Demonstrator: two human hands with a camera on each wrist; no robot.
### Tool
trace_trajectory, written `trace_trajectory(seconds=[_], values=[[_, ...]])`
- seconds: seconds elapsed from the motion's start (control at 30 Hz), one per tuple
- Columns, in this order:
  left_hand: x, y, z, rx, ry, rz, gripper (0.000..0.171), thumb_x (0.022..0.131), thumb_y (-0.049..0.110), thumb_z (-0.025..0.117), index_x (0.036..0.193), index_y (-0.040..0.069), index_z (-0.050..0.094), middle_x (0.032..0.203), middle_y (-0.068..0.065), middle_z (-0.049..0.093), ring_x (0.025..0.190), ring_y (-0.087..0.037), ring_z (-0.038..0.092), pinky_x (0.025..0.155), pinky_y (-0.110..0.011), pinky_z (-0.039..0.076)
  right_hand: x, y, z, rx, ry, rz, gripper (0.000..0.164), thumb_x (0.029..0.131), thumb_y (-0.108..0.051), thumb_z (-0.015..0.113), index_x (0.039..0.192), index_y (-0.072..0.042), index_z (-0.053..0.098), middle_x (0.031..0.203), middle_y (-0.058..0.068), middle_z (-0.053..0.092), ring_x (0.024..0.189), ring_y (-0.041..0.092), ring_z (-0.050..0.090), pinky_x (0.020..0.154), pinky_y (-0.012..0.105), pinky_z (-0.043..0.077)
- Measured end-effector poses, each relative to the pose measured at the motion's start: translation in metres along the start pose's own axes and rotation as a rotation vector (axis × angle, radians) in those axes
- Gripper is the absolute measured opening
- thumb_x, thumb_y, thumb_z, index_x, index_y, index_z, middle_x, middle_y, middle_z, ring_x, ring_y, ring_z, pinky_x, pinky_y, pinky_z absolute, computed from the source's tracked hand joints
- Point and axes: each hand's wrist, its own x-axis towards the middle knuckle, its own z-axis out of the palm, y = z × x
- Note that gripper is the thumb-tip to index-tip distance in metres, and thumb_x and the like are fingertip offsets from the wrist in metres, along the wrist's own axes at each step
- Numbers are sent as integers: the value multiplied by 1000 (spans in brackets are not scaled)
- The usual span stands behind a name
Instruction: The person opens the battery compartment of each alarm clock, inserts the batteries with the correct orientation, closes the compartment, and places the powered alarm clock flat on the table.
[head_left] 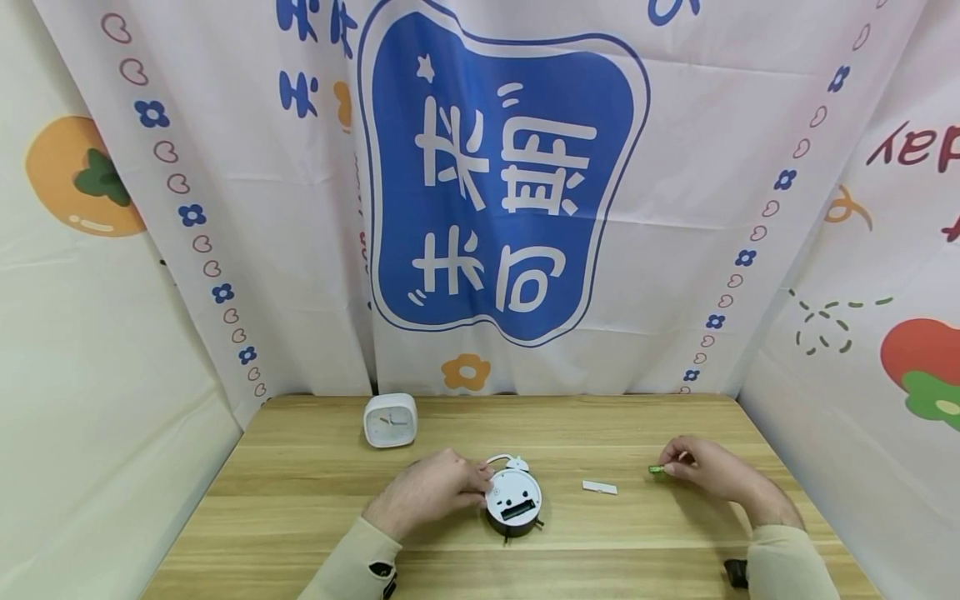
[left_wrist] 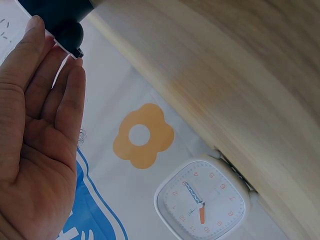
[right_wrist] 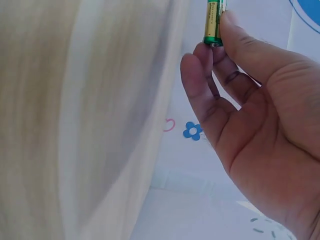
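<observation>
My left hand (head_left: 453, 483) grips the left side of a round alarm clock (head_left: 517, 493), thumb on one face and fingers on the other. The clock's white back faces up, with a bell and handle at its top, small feet below and a dark, uncovered battery compartment (head_left: 519, 510). In the left wrist view, the clock's dark body (left_wrist: 60, 15) shows at the fingertips. Over the right part of the table, my right hand (head_left: 701, 467) pinches a green and gold battery (right_wrist: 213, 22) between thumb and fingers. A small white battery cover (head_left: 600, 487) lies between the two hands.
A white square clock (head_left: 390, 421) stands at the back left of the wooden table (head_left: 300, 517). Printed cloth (head_left: 510, 367) hangs right behind the table's far edge and along both sides. A small black object (head_left: 737, 572) is beside the right sleeve.
</observation>
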Motion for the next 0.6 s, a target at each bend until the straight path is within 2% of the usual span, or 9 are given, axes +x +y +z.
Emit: trace_trajectory(seconds=[0.2,0.37,0.43,0.6], values=[[1,0,0,-3,-7,22,13,104,21,89,116,18,92,138,-1,87,139,-16,80,120,-28,66,7,-17,4,-71,34,17,9,112,-13,78,104,-17,80,107,-6,78,99,-3,64,87,25,60],[1,0,0,-1,-9,24,10,104,21,89,113,19,91,137,0,87,139,-16,80,120,-28,65,12,-35,8,-82,37,17,9,113,-17,78,106,-12,79,108,-5,78,102,3,67,88,28,63],[1,0,0,1,-8,24,9,104,21,89,113,19,91,137,0,87,139,-16,80,120,-28,65,14,-42,10,-85,38,4,11,113,-18,78,106,-10,79,109,-4,78,102,4,68,87,28,64],[1,-1,0,4,-9,25,10,104,21,88,113,19,91,137,0,87,139,-16,80,120,-29,66,19,-55,18,-103,60,-51,6,111,-12,79,106,-14,79,107,-6,76,101,3,67,88,28,65]])
